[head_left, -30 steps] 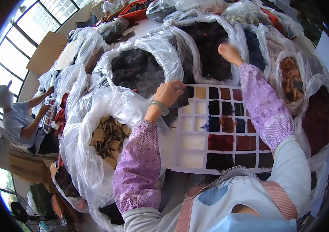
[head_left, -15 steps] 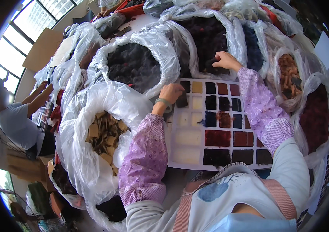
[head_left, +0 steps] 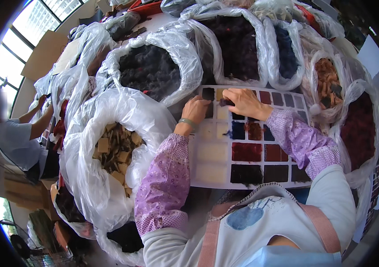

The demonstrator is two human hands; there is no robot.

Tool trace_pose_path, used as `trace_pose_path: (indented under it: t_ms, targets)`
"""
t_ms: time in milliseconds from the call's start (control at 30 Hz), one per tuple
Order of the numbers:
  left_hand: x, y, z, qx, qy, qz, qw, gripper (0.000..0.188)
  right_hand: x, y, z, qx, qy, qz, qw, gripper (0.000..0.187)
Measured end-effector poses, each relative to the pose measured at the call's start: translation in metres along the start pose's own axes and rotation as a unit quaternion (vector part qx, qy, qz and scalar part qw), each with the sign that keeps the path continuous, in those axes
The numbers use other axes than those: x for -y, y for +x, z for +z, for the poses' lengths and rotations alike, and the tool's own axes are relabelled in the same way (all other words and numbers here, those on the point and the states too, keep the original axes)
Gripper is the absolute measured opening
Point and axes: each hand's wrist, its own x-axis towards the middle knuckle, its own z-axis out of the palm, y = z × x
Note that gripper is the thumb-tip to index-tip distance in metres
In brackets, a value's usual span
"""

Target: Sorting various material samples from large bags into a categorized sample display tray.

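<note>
A white tray board (head_left: 228, 171) lies in front of me, its grid of cells filled with cream, dark red, brown, blue and black fibre. My right hand (head_left: 246, 103) is over its upper rows, fingers closed on a small tuft of dark fibre (head_left: 226, 102). Close beside it, my left hand (head_left: 194, 111) rests at the board's upper left edge. Its fingers are bent together by a dark cell (head_left: 207, 94); what they grip, if anything, is hidden. Behind the board stands a plastic-lined bag of dark fibre (head_left: 238, 49).
Plastic-lined bags ring the board: charcoal fibre (head_left: 149, 71), tan and brown pieces (head_left: 111, 147), blue fibre (head_left: 286, 51), orange-brown pieces (head_left: 327, 78) and dark red fibre (head_left: 358, 129). At the far left another person (head_left: 18, 129) works with both arms stretched forward.
My right hand has come from the dark fibre bag to the board's upper cells, carrying a dark tuft. My left hand stays at the board's upper left edge.
</note>
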Motion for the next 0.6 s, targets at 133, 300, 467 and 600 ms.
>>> trace_pose_path:
  t_ms: [133,300,467,600]
  targets:
    - [-0.011,-0.007,-0.015,0.071,0.016,0.015,0.997,0.047,0.025,-0.013,0.034,0.040,-0.093,-0.049,0.994,0.019]
    - [-0.008,-0.013,-0.011,0.064,-0.030,0.024,0.997,0.049,0.014,-0.008,0.048,0.008,-0.120,-0.045,0.992,0.011]
    - [0.006,-0.026,-0.002,0.022,-0.074,0.062,0.995,0.047,0.005,-0.006,0.034,0.186,0.072,0.038,0.979,0.026]
    - [0.000,-0.025,0.000,0.007,-0.110,0.029,0.993,0.049,-0.002,-0.016,0.037,0.064,0.118,0.113,0.985,0.031]
